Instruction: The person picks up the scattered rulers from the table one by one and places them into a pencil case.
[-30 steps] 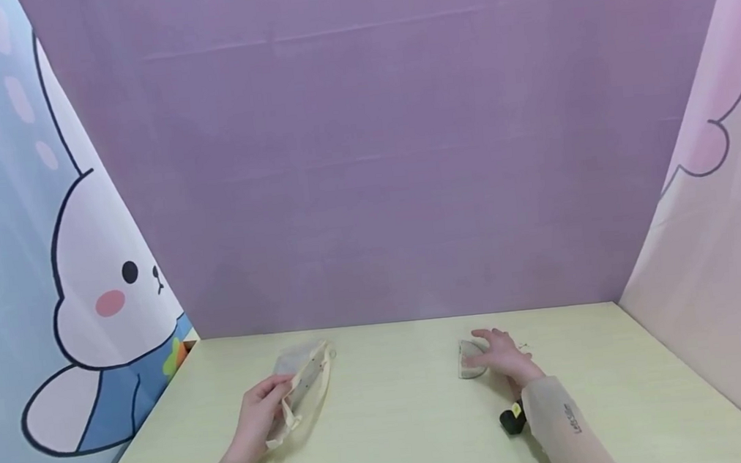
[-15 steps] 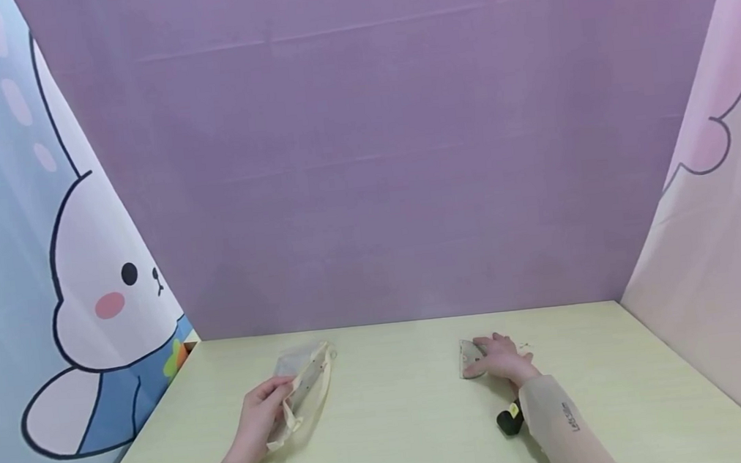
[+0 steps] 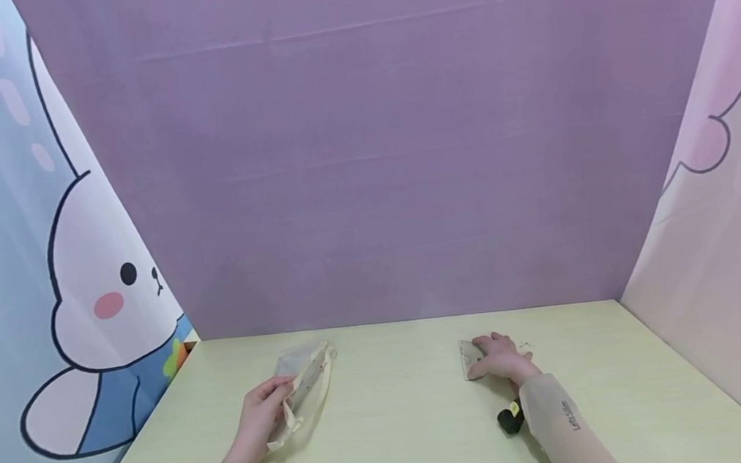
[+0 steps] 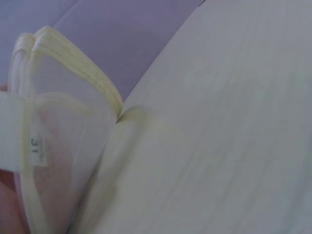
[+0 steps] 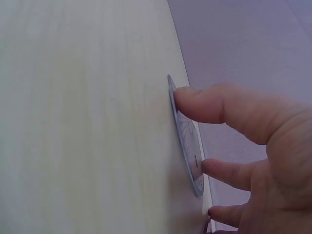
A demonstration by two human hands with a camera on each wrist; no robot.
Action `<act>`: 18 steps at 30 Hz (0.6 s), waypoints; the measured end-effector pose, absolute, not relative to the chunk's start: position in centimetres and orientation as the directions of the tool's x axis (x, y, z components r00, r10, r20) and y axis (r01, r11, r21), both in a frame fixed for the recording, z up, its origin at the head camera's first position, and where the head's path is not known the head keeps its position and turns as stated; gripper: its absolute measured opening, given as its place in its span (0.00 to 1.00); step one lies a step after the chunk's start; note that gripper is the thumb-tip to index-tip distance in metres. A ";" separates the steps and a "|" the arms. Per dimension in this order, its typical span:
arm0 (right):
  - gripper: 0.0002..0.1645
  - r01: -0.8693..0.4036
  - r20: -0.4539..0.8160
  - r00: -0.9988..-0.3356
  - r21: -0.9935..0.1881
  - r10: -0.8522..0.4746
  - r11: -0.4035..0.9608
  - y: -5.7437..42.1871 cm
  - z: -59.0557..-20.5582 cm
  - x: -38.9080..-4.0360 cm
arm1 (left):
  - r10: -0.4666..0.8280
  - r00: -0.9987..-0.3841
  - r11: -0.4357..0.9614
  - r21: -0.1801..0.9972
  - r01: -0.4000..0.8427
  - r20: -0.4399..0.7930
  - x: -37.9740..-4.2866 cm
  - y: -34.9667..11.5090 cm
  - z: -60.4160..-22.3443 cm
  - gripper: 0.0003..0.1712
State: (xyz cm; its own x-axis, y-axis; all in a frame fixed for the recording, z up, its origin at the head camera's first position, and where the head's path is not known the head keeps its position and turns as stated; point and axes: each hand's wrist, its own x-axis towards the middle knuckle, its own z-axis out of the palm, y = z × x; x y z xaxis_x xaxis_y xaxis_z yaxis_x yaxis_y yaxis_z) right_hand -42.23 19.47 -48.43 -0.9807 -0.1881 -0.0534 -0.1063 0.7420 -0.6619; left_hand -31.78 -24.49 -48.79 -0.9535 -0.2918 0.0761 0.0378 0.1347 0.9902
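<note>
At the left of the table, my left hand [image 3: 260,418] pinches a sheer zip pouch [image 3: 307,384] with cream edging, thumb on top. Up close in the left wrist view, the see-through pouch [image 4: 73,146] stands on its edge, and a small printed label [image 4: 38,148] shows through it. On the right, my right hand [image 3: 506,361] reaches over a clear half-round protractor [image 3: 470,359]. The right wrist view has thumb and finger at opposite ends of the protractor [image 5: 187,139], close over the tabletop; its far side is partly hidden by the hand in the head view.
A small pale thing with dark marks [image 3: 524,349] lies just beyond the right hand. Something dark red [image 5: 208,225] shows under the lower fingers in the right wrist view. The pale table [image 3: 393,413] ends at a purple backdrop [image 3: 380,186]; printed curtains flank both sides.
My right thumb and fingers have come down and closed in on the protractor, which has shifted slightly to the right. The left hand and the pouch stay where they were.
</note>
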 end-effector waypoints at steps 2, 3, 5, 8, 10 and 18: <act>0.51 -0.104 -0.056 -0.980 -0.666 -0.189 0.738 19.5 -48.5 -42.3 | -0.294 -0.953 0.131 0.991 0.038 0.075 -31.8 -24.5 -48.8 0.15; 0.51 -0.100 -0.061 -0.980 -0.670 -0.189 0.736 19.5 -48.5 -42.4 | -0.295 -0.953 0.129 0.991 0.037 0.074 -31.8 -24.5 -48.8 0.15; 0.51 -0.093 -0.068 -0.980 -0.678 -0.188 0.729 19.5 -48.5 -42.4 | -0.296 -0.952 0.128 0.991 0.036 0.072 -31.8 -24.5 -48.8 0.15; 0.51 -0.088 -0.071 -0.980 -0.682 -0.185 0.726 19.6 -48.5 -42.5 | -0.298 -0.952 0.130 0.991 0.033 0.071 -31.7 -24.5 -48.8 0.15; 0.51 -0.096 -0.056 -0.981 -0.684 -0.183 0.723 19.6 -48.4 -42.6 | -0.296 -0.952 0.132 0.991 0.033 0.071 -31.7 -24.5 -48.7 0.16; 0.46 -0.098 -0.009 -0.989 -0.718 -0.150 0.689 19.6 -48.4 -42.7 | -0.288 -0.956 0.124 0.992 0.013 0.048 -31.9 -24.7 -48.7 0.17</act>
